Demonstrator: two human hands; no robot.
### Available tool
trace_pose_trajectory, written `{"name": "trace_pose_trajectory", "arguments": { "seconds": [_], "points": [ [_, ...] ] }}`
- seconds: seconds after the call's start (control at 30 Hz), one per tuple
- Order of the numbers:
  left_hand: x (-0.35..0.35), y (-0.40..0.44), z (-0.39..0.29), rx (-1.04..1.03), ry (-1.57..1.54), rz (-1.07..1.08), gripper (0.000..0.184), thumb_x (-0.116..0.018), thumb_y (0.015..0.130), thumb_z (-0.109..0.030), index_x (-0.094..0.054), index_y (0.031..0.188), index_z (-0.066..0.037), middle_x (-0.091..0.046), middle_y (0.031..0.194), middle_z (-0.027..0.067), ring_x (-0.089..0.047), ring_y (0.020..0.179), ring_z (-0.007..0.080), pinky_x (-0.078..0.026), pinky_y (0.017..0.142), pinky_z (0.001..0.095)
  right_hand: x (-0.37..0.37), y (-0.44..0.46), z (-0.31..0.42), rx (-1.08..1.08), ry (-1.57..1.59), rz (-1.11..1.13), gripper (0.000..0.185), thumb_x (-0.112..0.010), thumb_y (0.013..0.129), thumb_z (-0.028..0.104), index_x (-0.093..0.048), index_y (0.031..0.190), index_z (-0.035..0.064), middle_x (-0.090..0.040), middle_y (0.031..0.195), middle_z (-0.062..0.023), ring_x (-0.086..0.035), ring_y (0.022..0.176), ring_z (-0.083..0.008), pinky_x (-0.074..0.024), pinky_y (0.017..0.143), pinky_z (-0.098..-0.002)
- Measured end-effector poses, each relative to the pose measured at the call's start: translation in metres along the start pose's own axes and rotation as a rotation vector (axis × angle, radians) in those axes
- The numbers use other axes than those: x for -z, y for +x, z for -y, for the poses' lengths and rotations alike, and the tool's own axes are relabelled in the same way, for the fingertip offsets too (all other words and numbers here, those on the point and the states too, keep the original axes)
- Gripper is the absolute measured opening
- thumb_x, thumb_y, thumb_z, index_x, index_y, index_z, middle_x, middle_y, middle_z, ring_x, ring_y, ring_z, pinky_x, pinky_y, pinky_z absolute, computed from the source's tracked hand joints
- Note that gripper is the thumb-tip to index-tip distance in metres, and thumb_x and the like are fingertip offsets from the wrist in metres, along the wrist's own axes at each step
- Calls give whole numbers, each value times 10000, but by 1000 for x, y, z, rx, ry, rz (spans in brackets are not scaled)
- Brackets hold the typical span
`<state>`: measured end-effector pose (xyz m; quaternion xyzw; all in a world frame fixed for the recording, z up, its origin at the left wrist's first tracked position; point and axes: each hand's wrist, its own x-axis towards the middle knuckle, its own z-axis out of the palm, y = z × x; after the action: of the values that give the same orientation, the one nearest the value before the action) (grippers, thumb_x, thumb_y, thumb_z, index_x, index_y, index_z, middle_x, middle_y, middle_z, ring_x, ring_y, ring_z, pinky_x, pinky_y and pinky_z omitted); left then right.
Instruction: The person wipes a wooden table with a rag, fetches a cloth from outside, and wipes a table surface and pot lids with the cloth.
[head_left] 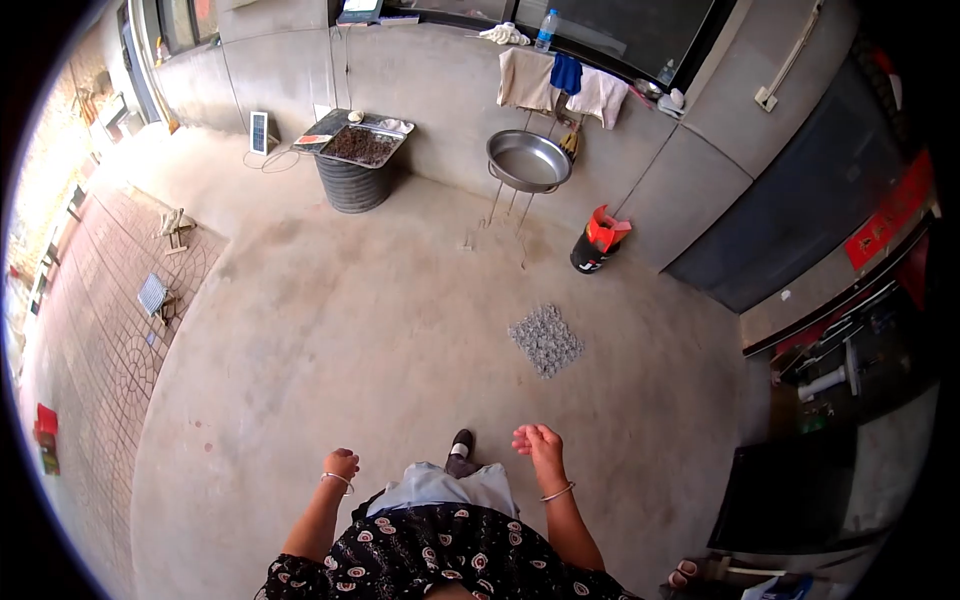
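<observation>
My left hand (342, 463), with a bracelet at its wrist, hangs in the air at the lower left of my body. Its fingers are curled in and no object shows in them. On the other side, my right hand (540, 440) is raised beside my hip, palm side partly visible, fingers loosely bent and apart, holding nothing. Neither hand touches anything. The grey patterned mat (546, 341) on the concrete floor is the object nearest to my right hand. One dark shoe (462, 443) shows between the hands.
By the wall are a ribbed bin (355, 186) under a tray of dark material (362, 146), a metal basin (529, 161) on a stand, and a black container with a red liner (597, 240). Cloths (526, 80) hang under the window. Dark furniture (785, 495) stands right; small stools stand left.
</observation>
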<state>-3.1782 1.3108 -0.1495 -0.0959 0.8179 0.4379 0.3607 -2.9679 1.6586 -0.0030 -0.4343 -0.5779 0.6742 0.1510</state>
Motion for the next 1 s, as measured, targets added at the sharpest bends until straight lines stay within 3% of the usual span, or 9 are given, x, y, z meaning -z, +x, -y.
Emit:
{"name": "trace_pose_trajectory", "arguments": {
  "seconds": [0.23, 0.3, 0.37, 0.47, 0.5, 0.6, 0.63, 0.67, 1.0],
  "points": [
    [-61, 34, -42, 133, -13, 45, 240, -586, 737, -88, -614, 933, 48, -637, 703, 118, -641, 564, 199, -505, 470, 292, 10, 136, 70, 99, -5, 61, 161, -511, 904, 159, -590, 879, 21, -640, 826, -58, -611, 692, -114, -476, 599, -217],
    [-67, 50, -46, -141, 186, 106, 242, -583, 736, -87, -614, 935, 47, -638, 698, 121, -647, 575, 207, -511, 479, 297, 7, 171, 85, 117, -4, 76, 165, -512, 907, 164, -591, 887, 21, -639, 832, -54, -610, 697, -111, -474, 605, -215],
    [-81, 53, -88, 128, -63, 26, 243, -583, 731, -83, -615, 935, 46, -641, 705, 127, -650, 578, 202, -518, 489, 293, -1, 202, 103, 157, -16, 95, 170, -511, 909, 169, -592, 892, 21, -640, 839, -51, -609, 700, -110, -472, 610, -216],
    [-82, 80, -124, 171, -28, 29, 239, -579, 740, -102, -617, 926, 43, -644, 715, 128, -643, 561, 189, -515, 483, 289, -16, 242, 136, 172, -63, 98, 196, -493, 920, 189, -594, 901, 22, -642, 852, -49, -610, 707, -112, -472, 619, -223],
    [-77, 105, -115, -133, 238, 144, 228, -567, 760, -119, -616, 920, 35, -644, 712, 120, -641, 554, 183, -511, 472, 287, -21, 258, 137, 206, -69, 104, 208, -486, 924, 199, -595, 904, 24, -643, 855, -48, -610, 708, -112, -473, 622, -224],
    [-83, 159, -130, -104, 122, 115, 214, -556, 777, -132, -614, 911, 25, -641, 703, 112, -645, 557, 182, -504, 458, 276, -34, 300, 153, 250, -69, 108, 226, -475, 930, 216, -596, 909, 27, -644, 860, -45, -610, 710, -112, -472, 629, -227],
    [-83, 148, -177, 129, -47, 42, 194, -560, 779, -122, -611, 906, 16, -637, 705, 111, -641, 552, 178, -497, 447, 269, -39, 304, 167, 215, -50, 107, 220, -480, 928, 213, -596, 908, 28, -644, 859, -43, -610, 711, -111, -471, 630, -226],
    [-84, 159, -191, 155, -141, 27, 200, -562, 775, -113, -610, 922, 15, -637, 717, 111, -640, 550, 182, -493, 443, 268, -45, 313, 183, 186, -25, 109, 214, -485, 926, 210, -596, 906, 29, -644, 859, -41, -609, 711, -110, -471, 631, -226],
    [-72, 216, -300, 140, -231, -66, 276, -546, 782, -89, -577, 1012, 61, -634, 784, 119, -650, 618, 194, -502, 475, 274, -43, 452, 262, 248, 0, -30, 161, -536, 901, 199, -593, 932, 51, -636, 909, -40, -603, 774, -106, -455, 651, -213]
  ]
}}
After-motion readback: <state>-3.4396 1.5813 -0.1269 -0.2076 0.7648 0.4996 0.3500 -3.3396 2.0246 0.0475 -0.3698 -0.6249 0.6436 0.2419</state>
